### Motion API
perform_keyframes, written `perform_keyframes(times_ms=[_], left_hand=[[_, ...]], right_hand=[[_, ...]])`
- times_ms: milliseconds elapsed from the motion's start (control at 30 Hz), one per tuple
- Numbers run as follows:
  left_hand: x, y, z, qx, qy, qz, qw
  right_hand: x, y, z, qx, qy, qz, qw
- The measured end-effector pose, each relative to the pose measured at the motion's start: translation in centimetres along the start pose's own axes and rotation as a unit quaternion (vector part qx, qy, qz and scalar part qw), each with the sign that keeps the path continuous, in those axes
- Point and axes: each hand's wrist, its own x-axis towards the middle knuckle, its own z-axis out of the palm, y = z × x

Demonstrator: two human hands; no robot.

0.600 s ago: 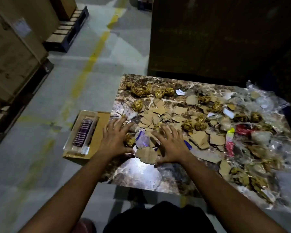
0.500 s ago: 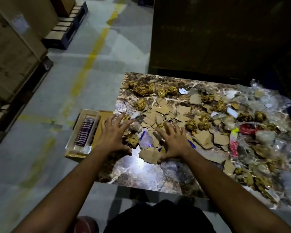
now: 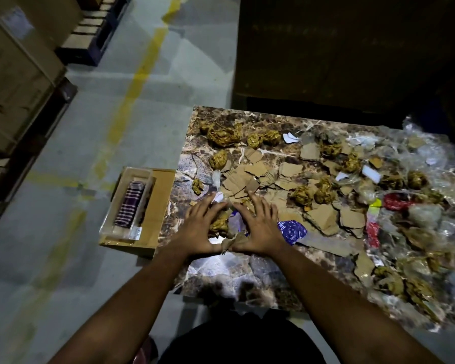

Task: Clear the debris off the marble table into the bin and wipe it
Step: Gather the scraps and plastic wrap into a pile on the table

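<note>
The brown marble table (image 3: 260, 274) is strewn with debris: torn cardboard scraps (image 3: 258, 174), crumpled brown paper balls (image 3: 222, 134), a blue foil wrapper (image 3: 292, 231), red wrappers (image 3: 395, 202) and clear plastic film (image 3: 431, 158). My left hand (image 3: 199, 227) and my right hand (image 3: 259, 228) lie flat with fingers spread near the table's front left. Their thumbs nearly meet, and they press in around a small heap of crumpled paper (image 3: 220, 223) and cardboard bits between them. No bin is visible.
A cardboard box (image 3: 158, 206) stands on the floor against the table's left edge, with a clear plastic tray (image 3: 126, 203) holding a striped item on top. Wooden crates on pallets (image 3: 16, 82) line the left. A dark large object (image 3: 339, 48) rises behind the table.
Both hands have drawn together, closing the gap between them and bunching paper and cardboard scraps into a heap. The camera view has shifted slightly.
</note>
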Motion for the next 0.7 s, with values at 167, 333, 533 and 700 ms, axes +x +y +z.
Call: perform_keyframes(times_ms=[167, 333, 533, 700], left_hand=[[0.1, 1.3, 0.7, -0.042, -0.017, -0.021, 0.999], [0.5, 3.0, 2.4, -0.104, 0.051, -0.057, 0.992], [2.0, 6.9, 3.4, -0.254, 0.164, -0.104, 0.947], [4.3, 10.4, 1.5, -0.269, 0.204, -0.052, 0.940]], right_hand=[[0.2, -0.4, 0.0, 0.036, 0.042, 0.017, 0.998], [1.0, -1.3, -0.1, 0.094, 0.070, 0.052, 0.992], [1.8, -0.6, -0.8, 0.249, 0.120, 0.004, 0.961], [0.7, 0.5, -5.0, 0.356, 0.199, 0.016, 0.913]])
